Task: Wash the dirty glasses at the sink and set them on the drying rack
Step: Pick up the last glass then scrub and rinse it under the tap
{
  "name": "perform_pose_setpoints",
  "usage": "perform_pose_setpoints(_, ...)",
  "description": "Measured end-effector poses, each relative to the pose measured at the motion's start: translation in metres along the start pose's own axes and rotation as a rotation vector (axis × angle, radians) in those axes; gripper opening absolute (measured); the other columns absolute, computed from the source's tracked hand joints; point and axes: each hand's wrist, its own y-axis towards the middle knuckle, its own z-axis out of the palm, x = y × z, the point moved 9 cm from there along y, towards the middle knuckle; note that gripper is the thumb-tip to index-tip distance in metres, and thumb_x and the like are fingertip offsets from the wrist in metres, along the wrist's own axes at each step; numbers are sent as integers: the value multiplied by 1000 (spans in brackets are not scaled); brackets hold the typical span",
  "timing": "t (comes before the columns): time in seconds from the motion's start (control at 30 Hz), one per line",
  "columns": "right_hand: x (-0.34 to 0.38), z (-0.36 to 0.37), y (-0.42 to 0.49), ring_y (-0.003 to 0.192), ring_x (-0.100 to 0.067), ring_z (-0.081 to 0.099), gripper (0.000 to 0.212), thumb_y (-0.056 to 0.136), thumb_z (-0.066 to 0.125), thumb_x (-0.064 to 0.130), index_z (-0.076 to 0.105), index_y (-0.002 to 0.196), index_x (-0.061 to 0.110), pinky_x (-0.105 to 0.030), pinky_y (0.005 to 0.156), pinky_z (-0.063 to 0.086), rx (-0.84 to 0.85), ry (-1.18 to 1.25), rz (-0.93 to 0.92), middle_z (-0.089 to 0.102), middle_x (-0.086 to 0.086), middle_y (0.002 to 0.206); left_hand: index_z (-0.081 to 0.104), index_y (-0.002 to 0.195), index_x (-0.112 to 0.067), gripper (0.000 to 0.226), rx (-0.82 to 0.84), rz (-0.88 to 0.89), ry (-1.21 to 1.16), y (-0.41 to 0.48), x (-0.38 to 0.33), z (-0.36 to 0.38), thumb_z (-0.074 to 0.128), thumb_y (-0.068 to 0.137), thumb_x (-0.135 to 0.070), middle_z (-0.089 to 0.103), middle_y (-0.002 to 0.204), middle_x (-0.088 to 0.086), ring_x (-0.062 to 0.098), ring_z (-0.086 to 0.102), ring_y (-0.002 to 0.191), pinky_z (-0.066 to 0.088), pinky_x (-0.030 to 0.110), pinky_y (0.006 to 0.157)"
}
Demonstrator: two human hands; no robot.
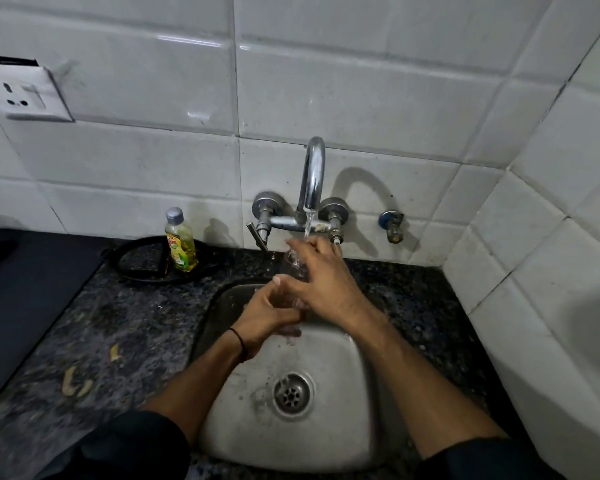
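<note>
A clear glass (294, 263) is held tilted under the running stream from the chrome tap (313, 174), over the steel sink (329, 362). My left hand (269, 311) grips the lower part of the glass from the left. My right hand (321, 273) lies over the glass's upper part, fingers spread around its rim near the water. Most of the glass is hidden by both hands.
A bottle of yellow-green dish soap (180, 242) stands on a dark round tray (160, 259) left of the tap. Dark granite counter (118, 327) with a few peel scraps (71, 379) surrounds the sink. A wall socket (21, 95) is upper left; tiled wall closes the right.
</note>
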Motion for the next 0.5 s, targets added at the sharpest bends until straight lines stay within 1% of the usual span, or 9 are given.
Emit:
perform_pose_setpoints(0.07, 11, -6, -8, 126, -22, 41, 53, 91, 64, 48, 55, 134, 18, -41, 104, 40, -207, -225, -80, 50, -4, 134, 59, 115, -4, 42, -120, 77, -9, 6, -6, -6, 73, 78, 10, 73, 97, 4, 14, 70, 84, 57, 26, 71)
perform_pose_setpoints(0.1, 15, -6, -11, 120, -22, 47, 42, 91, 64, 46, 62, 121, 16, -41, 99, 41, -241, -252, -110, 57, -5, 125, 58, 119, -4, 46, -155, 101, -10, 8, -9, -7, 75, 77, 8, 73, 102, 4, 13, 71, 90, 57, 25, 74)
perform_pose_setpoints(0.17, 9, -5, -10, 99, -18, 58, 24, 93, 63, 45, 68, 92, 21, -36, 86, 46, -131, -121, -47, 66, -1, 101, 58, 121, -8, 48, -182, 156, 45, 9, -17, -4, 77, 78, 1, 73, 107, 4, 12, 71, 96, 57, 22, 76)
perform_pose_setpoints(0.2, 2, -3, -7, 89, -16, 61, 24, 94, 62, 46, 68, 82, 26, -34, 81, 48, -23, -28, 27, 69, 1, 92, 58, 121, -9, 48, -174, 188, 104, 8, -21, -1, 78, 78, -2, 72, 106, 3, 11, 71, 97, 56, 19, 75)
perform_pose_setpoints(0.27, -2, 2, -3, 82, -14, 67, 27, 96, 59, 47, 72, 83, 27, -36, 82, 55, 169, 31, 87, 73, 3, 88, 55, 123, -11, 51, -145, 203, 175, 3, -23, 9, 77, 78, 1, 69, 105, -1, 3, 69, 96, 53, 13, 73)
perform_pose_setpoints(0.33, -1, 1, 0, 80, -13, 70, 30, 97, 58, 45, 74, 86, 22, -37, 84, 57, 261, 6, 83, 74, 2, 86, 50, 129, -16, 60, -98, 149, 175, 0, -19, 14, 72, 79, 9, 66, 108, -5, -2, 66, 96, 53, 13, 71)
perform_pose_setpoints(0.43, 0, -6, 1, 73, -11, 63, 25, 96, 62, 39, 70, 80, 21, -31, 75, 52, 283, -76, 57, 69, 2, 79, 50, 131, -18, 62, 43, 28, 69, 6, -11, 11, 58, 81, 18, 67, 111, 2, 12, 67, 97, 55, 24, 69)
perform_pose_setpoints(0.47, 0, -7, 0, 72, -11, 61, 22, 95, 64, 37, 70, 81, 22, -30, 73, 49, 299, -119, 46, 69, 3, 79, 53, 127, -15, 55, 27, -5, 23, 10, -11, 2, 54, 83, 18, 68, 110, 5, 15, 67, 94, 54, 27, 66)
perform_pose_setpoints(0.5, 1, -7, -2, 74, -11, 60, 18, 95, 65, 36, 70, 84, 22, -29, 74, 47, 317, -165, 36, 69, 3, 81, 57, 121, -13, 44, -53, -48, -15, 17, -11, -12, 53, 87, 14, 68, 109, 9, 19, 66, 91, 53, 28, 64)
